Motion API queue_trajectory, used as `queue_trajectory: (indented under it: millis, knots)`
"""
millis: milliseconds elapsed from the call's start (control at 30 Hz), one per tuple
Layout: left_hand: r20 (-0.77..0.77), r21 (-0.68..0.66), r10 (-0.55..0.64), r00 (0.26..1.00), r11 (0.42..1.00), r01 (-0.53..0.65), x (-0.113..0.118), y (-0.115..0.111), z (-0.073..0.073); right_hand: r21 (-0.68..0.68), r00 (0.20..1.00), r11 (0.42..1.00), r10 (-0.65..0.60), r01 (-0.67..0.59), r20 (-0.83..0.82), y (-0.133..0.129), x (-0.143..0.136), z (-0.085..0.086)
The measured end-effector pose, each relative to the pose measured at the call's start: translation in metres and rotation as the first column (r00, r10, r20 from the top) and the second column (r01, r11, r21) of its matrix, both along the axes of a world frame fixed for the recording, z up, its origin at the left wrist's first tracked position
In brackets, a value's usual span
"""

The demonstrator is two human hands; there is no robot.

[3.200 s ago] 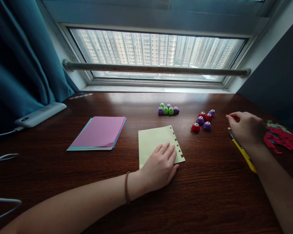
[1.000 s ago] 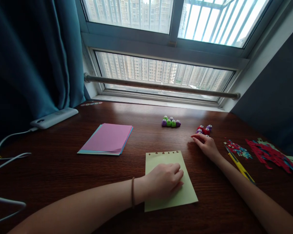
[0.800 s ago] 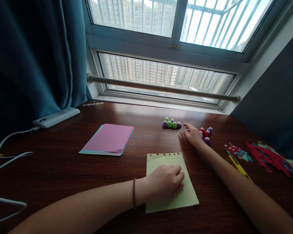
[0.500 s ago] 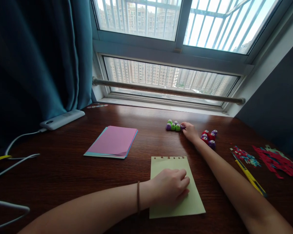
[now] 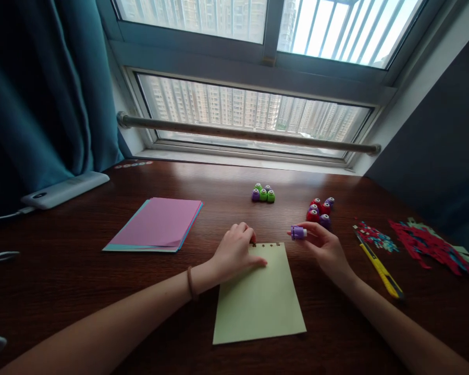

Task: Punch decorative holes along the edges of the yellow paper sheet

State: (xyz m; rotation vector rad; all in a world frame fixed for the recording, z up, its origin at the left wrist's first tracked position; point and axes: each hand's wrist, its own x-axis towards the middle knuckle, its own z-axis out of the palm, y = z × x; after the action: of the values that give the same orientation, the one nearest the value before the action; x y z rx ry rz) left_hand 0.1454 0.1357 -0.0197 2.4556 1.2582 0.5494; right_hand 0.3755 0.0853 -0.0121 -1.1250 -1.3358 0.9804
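A pale yellow-green sheet of paper [image 5: 261, 307] lies on the table, with a row of small shaped holes along its far edge. At its far left corner is my left hand [image 5: 238, 250], thumb stretched over the sheet and fingers bent at the edge, holding it. My right hand [image 5: 328, 255] grips a small purple craft punch [image 5: 298, 233] between thumb and fingers, tilted on its side, just right of the paper's far edge. Behind that hand stand several red and purple craft punches [image 5: 323, 207]. Farther back is a group of green and purple punches [image 5: 263, 195].
Pink and blue paper sheets [image 5: 160, 221] are stacked at left. To the right are a yellow utility knife [image 5: 381, 268], paper confetti [image 5: 377, 237] and red paper scraps [image 5: 430, 242]. A white power bank [image 5: 68, 188] with a cable lies by the curtain [image 5: 42, 94].
My right hand has brought a purple punch back from the far group toward the paper. My left hand has slid from the sheet's middle to its far left corner. The view has shifted.
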Motion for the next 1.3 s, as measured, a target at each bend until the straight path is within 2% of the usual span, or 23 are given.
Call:
queue_trajectory:
  millis: [167, 367, 533, 900, 1300]
  knots:
    - [0.071, -0.042, 0.007, 0.997, 0.999, -0.004, -0.001, -0.003, -0.001, -0.032, 1.000, 0.999, 0.021, -0.020, 0.023, 0.000, 0.006, -0.016]
    - [0.192, -0.118, 0.074, 0.979, 0.992, -0.052, -0.003, -0.003, -0.003, 0.068, 0.951, 0.997, -0.060, 0.042, 0.304, -0.004, 0.003, -0.019]
    - [0.299, -0.145, 0.049, 0.953, 0.989, -0.005, -0.002, -0.003, -0.005, 0.142, 0.905, 0.988, -0.115, 0.061, 0.410, -0.009, 0.002, -0.017]
    - [0.384, -0.178, 0.038, 0.923, 0.984, 0.034, -0.001, -0.005, -0.002, 0.138, 0.892, 0.986, -0.141, 0.090, 0.430, -0.011, 0.001, -0.014]
    - [0.381, -0.175, 0.039, 0.924, 0.984, 0.030, -0.001, -0.006, -0.001, 0.140, 0.908, 0.990, -0.057, -0.001, 0.415, -0.012, -0.001, -0.010]
